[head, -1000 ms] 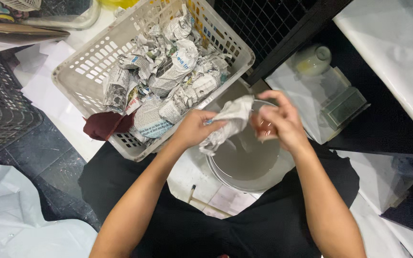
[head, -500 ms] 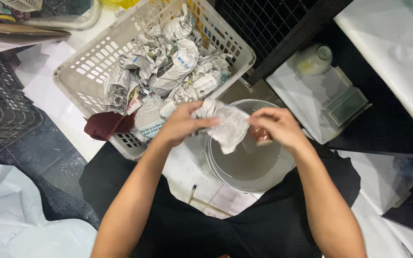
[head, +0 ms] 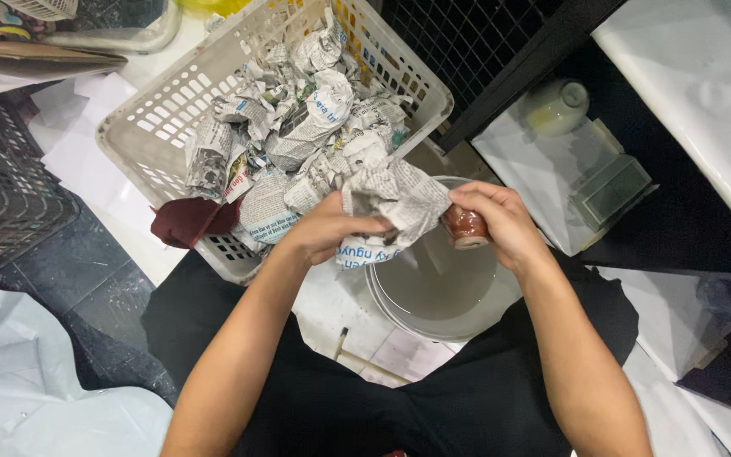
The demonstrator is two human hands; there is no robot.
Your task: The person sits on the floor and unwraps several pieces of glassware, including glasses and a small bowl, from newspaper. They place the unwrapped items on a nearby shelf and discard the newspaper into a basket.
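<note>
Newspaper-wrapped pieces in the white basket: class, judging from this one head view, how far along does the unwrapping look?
Done: the small brown cup in the right hand already shows outside its wrapping, above stacked grey plates. In hand: the left hand grips the newspaper sheet at the cup. Left: many crumpled newspaper bundles fill the white basket; what they contain can't be seen.

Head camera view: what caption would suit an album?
Two hands peel crumpled newspaper off a small brown cup above stacked grey plates.
</note>
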